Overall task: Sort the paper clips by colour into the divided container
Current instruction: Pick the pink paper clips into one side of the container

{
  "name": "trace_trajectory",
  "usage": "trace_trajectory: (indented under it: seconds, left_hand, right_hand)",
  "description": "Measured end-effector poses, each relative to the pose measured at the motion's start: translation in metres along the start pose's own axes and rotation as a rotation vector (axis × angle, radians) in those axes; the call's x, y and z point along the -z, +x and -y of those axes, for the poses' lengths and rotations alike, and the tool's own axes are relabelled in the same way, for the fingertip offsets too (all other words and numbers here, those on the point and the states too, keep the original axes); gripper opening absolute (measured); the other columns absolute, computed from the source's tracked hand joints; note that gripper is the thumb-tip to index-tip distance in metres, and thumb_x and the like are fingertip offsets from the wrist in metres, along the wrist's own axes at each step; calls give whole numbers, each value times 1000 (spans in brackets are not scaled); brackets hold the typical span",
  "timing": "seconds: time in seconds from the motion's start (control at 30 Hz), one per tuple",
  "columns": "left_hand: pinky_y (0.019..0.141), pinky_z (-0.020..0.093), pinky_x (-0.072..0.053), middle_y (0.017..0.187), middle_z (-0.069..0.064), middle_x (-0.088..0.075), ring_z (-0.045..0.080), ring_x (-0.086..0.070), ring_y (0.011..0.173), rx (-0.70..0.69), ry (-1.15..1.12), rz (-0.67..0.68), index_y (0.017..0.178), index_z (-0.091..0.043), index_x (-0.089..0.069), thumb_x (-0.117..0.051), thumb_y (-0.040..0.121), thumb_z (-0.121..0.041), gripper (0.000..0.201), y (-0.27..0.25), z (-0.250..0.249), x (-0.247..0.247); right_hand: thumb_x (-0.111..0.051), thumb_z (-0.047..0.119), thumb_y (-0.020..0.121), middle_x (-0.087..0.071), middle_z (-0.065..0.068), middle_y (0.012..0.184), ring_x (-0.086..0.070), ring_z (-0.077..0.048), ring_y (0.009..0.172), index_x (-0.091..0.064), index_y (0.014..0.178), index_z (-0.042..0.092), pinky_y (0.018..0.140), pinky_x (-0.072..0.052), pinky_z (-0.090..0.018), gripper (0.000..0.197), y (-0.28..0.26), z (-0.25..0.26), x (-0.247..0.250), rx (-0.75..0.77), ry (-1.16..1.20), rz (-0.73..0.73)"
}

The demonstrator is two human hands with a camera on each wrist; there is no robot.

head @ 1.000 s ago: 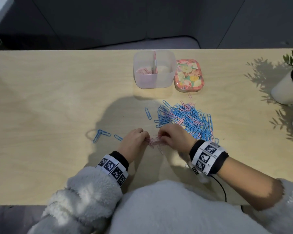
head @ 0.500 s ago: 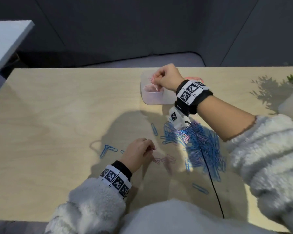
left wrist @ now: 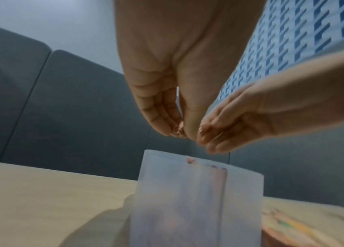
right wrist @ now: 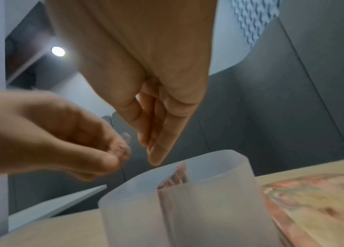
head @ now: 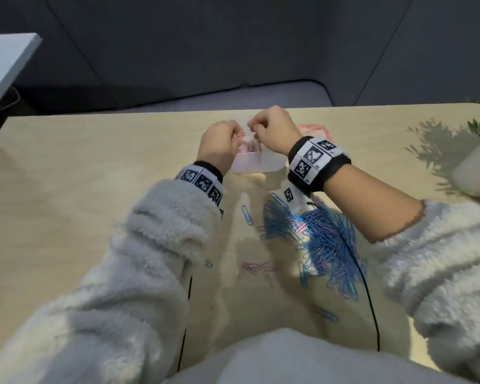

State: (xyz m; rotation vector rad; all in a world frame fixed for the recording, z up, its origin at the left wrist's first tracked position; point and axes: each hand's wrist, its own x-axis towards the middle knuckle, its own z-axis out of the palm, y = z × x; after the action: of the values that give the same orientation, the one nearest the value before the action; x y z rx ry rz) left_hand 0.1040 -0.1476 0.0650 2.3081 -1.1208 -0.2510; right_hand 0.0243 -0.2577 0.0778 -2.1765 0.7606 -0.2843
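Fingers of the left hand (head: 219, 145) pinched pink paper clips (head: 43, 136) and those of the right hand (head: 272, 128) curled with no clip visible, both just above the divided container (head: 257, 164), poised for release, the blue pile (head: 324, 239) lying behind them.
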Motion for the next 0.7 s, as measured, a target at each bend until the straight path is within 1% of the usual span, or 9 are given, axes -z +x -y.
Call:
trace_trajectory:
  seconds: [0.13,0.2,0.3,0.4,0.5,0.53,0.6,0.67,0.7]
  left_hand:
    - [84,34,-47,103,11,-68,30,-61,97,33,63,72,110,-12,-61,-59,82,-12,28,18,7,-18]
    - [84,36,-49,104,11,-68,30,-61,96,33,64,57,105,-11,-61,-62,81,-15,24,19,12,-22]
    - [73,30,-40,97,13,-65,30,-58,90,-5,51,10,87,-8,-64,-60,82,-15,9,16,15,-22]
    - [74,31,-35,101,18,-60,31,-55,93,-64,63,-6,92,-5,-66,-49,90,-18,22,7,12,-17]
    - [73,28,-38,93,13,-61,25,-54,78,-178,38,-33,96,-6,-63,-50,89,-13,17,-21,9,-17]
    - [72,27,-39,89,7,-60,21,-52,72,-198,41,53,96,-9,-62,-52,88,-13,14,-36,11,-19]
    - [70,29,-43,85,-1,-56,16,-50,68,-197,22,344,97,-12,-62,-59,85,-14,12,-71,16,-22]
    - [69,27,-43,88,0,-56,18,-54,71,-183,29,575,99,-12,-63,-67,80,-17,19,-104,26,-27]
    - [70,27,-44,91,3,-58,20,-57,75,-175,40,633,99,-12,-64,-69,78,-19,23,-119,32,-30]
  right_hand:
    - [-45,-4,83,-67,-12,84,-61,-20,80,-69,89,-3,86,-54,-42,25,-36,-15,4,17,163,-42]
    - [-47,-3,84,-65,-7,81,-62,-21,75,-69,88,-1,80,-56,-41,23,-56,-25,6,-2,170,-11]
    - [-56,1,86,-66,-8,78,-62,-19,66,-69,91,3,67,-57,-30,14,-86,-42,8,-7,157,81]
    - [-63,4,82,-68,-7,78,-59,-11,65,-70,89,3,63,-46,-10,11,-117,-56,-1,-15,69,172]
    - [-65,10,78,-70,-10,83,-57,-15,72,-70,86,6,63,-40,-12,10,-154,-71,-20,-38,-35,320]
    - [-67,15,78,-68,-10,85,-54,-15,74,-68,88,7,65,-39,-17,13,-166,-76,-28,-31,-96,367]
    - [-70,24,75,-61,-9,90,-46,-14,78,-64,91,9,70,-36,-25,23,-185,-84,-41,-18,-203,417]
    - [-74,29,68,-50,-3,87,-41,-15,78,-59,83,11,71,-35,-29,28,-195,-87,-51,-26,-240,407]
    - [-75,31,64,-46,-1,86,-40,-15,78,-57,80,12,71,-36,-30,31,-198,-86,-54,-20,-251,390]
